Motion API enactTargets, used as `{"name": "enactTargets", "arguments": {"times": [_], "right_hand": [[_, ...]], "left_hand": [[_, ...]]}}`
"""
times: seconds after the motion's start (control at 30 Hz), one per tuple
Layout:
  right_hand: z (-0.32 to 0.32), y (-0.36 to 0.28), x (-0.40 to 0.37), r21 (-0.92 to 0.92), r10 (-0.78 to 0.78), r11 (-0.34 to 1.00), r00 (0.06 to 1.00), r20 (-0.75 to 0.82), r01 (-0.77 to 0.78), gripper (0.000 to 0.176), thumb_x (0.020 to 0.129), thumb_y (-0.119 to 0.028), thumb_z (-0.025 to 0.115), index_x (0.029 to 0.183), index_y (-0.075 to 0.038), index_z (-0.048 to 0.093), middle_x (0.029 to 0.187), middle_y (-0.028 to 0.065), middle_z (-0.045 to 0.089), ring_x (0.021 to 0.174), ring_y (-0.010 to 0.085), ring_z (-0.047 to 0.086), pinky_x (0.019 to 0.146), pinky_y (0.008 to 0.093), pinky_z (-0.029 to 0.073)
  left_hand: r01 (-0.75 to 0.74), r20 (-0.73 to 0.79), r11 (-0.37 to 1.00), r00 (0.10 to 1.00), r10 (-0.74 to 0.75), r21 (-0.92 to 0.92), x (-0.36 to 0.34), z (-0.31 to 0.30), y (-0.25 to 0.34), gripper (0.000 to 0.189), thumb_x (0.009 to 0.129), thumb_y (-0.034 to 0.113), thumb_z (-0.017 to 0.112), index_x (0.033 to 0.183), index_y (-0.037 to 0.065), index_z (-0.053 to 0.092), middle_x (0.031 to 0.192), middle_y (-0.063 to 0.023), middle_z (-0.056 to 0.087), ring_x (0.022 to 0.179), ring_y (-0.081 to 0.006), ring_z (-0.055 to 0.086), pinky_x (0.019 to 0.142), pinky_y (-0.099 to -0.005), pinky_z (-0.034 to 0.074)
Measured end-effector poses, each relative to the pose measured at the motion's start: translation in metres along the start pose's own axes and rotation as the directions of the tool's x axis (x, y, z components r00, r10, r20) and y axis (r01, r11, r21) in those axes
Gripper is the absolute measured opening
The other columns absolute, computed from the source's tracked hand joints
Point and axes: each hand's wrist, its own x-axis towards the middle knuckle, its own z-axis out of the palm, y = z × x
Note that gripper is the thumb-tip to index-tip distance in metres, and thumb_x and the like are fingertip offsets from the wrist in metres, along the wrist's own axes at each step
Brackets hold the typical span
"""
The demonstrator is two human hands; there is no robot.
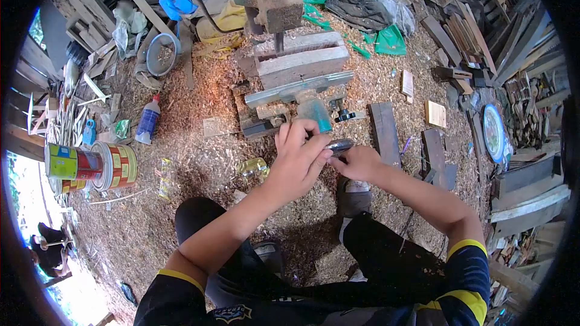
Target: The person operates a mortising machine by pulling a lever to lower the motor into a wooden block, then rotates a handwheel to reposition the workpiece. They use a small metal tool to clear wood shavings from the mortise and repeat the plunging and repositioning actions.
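Note:
My left hand [296, 156] is closed, with its thumb and fingers at a round, shiny dark metal piece [340, 144] that looks like a handwheel. From the other side, my right hand [360, 163] grips the same piece, its fingers partly hidden. Just beyond my hands is a metal vise [302, 89] with a teal-painted part [315, 113] and a black knob [345, 115]. A pale wood block [305, 63] with a long slot in its top lies behind the vise jaw. The drilling machine's bit [279, 43] points down at the block.
Shavings cover the floor. At left stand paint cans [116, 165], a blue-and-white bottle [148, 121] and a basin [162, 54]. Dark wood pieces [385, 133] lie to the right, near stacked boards [525, 190]. A person [51, 250] is at the far left.

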Motion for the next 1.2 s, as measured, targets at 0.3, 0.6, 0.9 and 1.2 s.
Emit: {"name": "enactTargets", "arguments": {"times": [0.3,0.6,0.9,1.2], "right_hand": [[-0.001,0.001,-0.005,-0.024,-0.047,0.999,0.998,-0.032,0.046,0.073,0.101,-0.069,0.047,0.084,-0.005,0.078,0.082,0.0229,0.075,0.085,0.043,0.075,0.079,0.0514,0.06],[0.014,0.014,-0.006,0.119,-0.086,0.988,0.988,-0.131,0.102,0.068,0.104,-0.063,0.046,0.091,-0.004,0.077,0.084,0.0223,0.074,0.085,0.0444,0.073,0.083,0.0537,0.059],[0.003,0.025,0.003,0.012,-0.182,0.983,0.983,-0.038,0.182,0.063,0.107,-0.057,0.044,0.092,-0.004,0.076,0.085,0.0231,0.074,0.087,0.0448,0.073,0.081,0.0559,0.058],[0.002,0.035,-0.005,0.257,-0.167,0.947,0.978,-0.123,0.194,0.055,0.109,-0.049,0.046,0.097,-0.002,0.073,0.092,0.0261,0.073,0.092,0.0475,0.07,0.086,0.0562,0.055]], "left_hand": [[0.001,-0.003,1.0,1.0,-0.001,-0.007,-0.001,-0.001,0.0,0.024,0.101,0.023,0.064,0.117,0.005,0.069,0.118,-0.0152,0.053,0.107,-0.0353,0.048,0.1,-0.0469,0.036],[-0.018,-0.003,1.0,1.0,0.018,0.009,0.001,-0.003,0.002,0.022,0.102,0.02,0.064,0.114,0.002,0.068,0.116,-0.0149,0.051,0.108,-0.033,0.047,0.1,-0.0444,0.038],[-0.06,-0.052,0.998,0.997,0.06,0.007,0.005,0.001,-0.002,0.02,0.097,0.019,0.067,0.111,0.005,0.071,0.115,-0.0142,0.055,0.103,-0.034,0.048,0.094,-0.0463,0.038],[-0.093,-0.233,0.994,0.967,0.105,0.063,0.01,0.016,0.001,0.017,0.087,0.016,0.066,0.097,0.003,0.069,0.105,-0.0134,0.058,0.098,-0.0325,0.05,0.089,-0.0452,0.039]]}}
